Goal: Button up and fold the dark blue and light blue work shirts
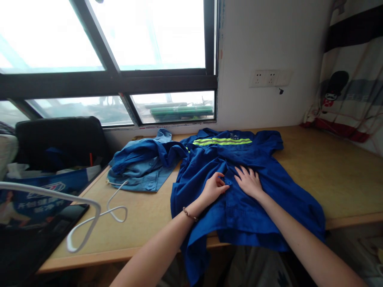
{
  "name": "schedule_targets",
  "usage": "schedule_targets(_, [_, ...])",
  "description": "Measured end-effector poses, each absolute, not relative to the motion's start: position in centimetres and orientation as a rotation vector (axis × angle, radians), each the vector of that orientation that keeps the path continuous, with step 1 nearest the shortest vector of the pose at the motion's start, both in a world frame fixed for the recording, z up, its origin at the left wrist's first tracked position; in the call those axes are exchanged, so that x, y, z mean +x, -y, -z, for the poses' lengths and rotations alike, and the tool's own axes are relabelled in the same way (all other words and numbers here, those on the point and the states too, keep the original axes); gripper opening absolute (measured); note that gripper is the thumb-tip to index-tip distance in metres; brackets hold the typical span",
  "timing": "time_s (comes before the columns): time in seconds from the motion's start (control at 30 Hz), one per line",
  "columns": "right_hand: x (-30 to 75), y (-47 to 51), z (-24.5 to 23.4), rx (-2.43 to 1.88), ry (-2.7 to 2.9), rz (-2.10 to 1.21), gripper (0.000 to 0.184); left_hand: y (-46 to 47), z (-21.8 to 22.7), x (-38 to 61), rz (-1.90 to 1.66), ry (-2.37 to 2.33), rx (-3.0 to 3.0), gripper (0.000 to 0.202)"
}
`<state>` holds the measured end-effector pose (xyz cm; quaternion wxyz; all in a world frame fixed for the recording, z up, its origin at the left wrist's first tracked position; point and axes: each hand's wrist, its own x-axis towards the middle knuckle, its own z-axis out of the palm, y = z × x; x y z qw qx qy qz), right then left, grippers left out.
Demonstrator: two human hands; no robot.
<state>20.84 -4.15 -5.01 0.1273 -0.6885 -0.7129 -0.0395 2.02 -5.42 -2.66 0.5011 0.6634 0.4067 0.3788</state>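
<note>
A dark blue work shirt [248,215] with a yellow-green reflective stripe across the chest lies front up on the table. Its lower hem hangs over the front edge. My left hand [214,188] is closed, thumb and fingers pinching at the shirt's button placket; the exact bit between the fingertips is hard to see. Just right of the placket, my right hand [249,182] rests flat on the cloth with its fingers spread. A button [229,183] shows on the placket between the two hands.
A crumpled lighter blue garment [146,175] lies left of the shirt on the wooden table [344,183]. A white cable [89,235] loops over the table's left side. Bags and a black chair [62,139] stand further left. Window, wall sockets [265,78] and a curtain [353,87] are behind.
</note>
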Motion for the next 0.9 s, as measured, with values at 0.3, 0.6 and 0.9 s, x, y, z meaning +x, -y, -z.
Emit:
schedule_targets(0.3, [24.4, -0.6, 3.8, -1.797, 2.153, 0.056, 0.041, 5.6, 1.4, 1.1, -0.752, -0.808, 2.284, 0.055])
schedule_targets(0.6, [20.7, 12.6, -1.4, -1.146, 2.334, -0.279, 0.029, 3.6, 0.4, -0.5, -0.567, -0.816, 2.486, 0.073])
schedule_targets(0.9, [19.1, 16.7, 0.8, -1.512, 2.172, -0.331, 0.012, 2.5, 0.0, -0.7, -0.398, -0.666, 2.411, 0.083])
